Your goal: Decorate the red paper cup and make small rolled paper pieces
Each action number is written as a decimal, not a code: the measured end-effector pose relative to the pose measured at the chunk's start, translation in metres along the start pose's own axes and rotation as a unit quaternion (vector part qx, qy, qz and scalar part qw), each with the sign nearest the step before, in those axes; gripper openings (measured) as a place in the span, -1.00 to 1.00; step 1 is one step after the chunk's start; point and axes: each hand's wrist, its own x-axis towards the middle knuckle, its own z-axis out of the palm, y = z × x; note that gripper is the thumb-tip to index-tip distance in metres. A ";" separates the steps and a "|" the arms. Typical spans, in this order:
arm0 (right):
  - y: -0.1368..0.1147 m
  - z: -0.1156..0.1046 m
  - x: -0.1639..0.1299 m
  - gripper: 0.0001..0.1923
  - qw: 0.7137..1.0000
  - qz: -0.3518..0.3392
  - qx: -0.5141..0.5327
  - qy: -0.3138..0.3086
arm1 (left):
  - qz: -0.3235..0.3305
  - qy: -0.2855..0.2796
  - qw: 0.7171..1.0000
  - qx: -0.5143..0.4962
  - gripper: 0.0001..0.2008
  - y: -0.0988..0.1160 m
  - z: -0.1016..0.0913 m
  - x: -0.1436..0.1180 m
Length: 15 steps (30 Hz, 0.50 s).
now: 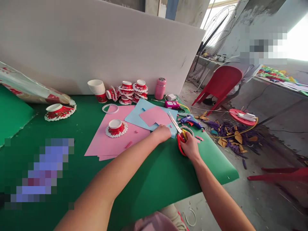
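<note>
My right hand [191, 148] is wrapped round the handles of a pair of scissors [175, 123], whose blades point up and away with a gap between them. My left hand [162, 134] is closed, with its fingers curled at the near edge of a blue paper sheet [133, 116]; what they pinch, if anything, is hidden. A smaller pink paper piece [155, 116] lies on the blue sheet, just beyond the left hand. Large pink sheets [103, 141] lie to the left, bearing an upside-down red-and-white paper cup [115, 127] with its side cut into a spread fringe.
A blue glue gun [191, 121] and a magenta device [172, 105] lie right of the papers. Behind stand a pink bottle [160, 89], fringed cups [127, 91] and stacked cups [97, 89] against a white board. A person sits on a red chair [222, 85] at right.
</note>
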 end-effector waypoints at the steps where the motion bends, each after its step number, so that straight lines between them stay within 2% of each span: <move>1: 0.001 0.000 0.000 -0.76 1.000 0.000 0.003 0.005 | -0.002 0.005 1.000 0.000 -0.87 0.001 0.000 0.002; 5: 0.005 0.002 0.001 -0.71 0.998 0.009 0.055 0.026 | -0.029 0.038 0.999 -0.004 -0.84 0.001 0.001 -0.002; 9: 0.007 0.002 0.003 -0.64 0.989 0.034 0.139 0.036 | -0.081 0.088 0.993 -0.014 -0.76 -0.013 -0.007 -0.015; 12: 0.004 -0.001 0.003 -0.62 0.984 0.045 0.162 0.051 | -0.116 0.123 0.985 -0.020 -0.75 -0.027 -0.028 -0.020; 15: 0.000 -0.003 0.002 -0.61 0.981 0.051 0.173 0.066 | -0.146 0.152 0.977 -0.026 -0.76 -0.040 -0.058 -0.019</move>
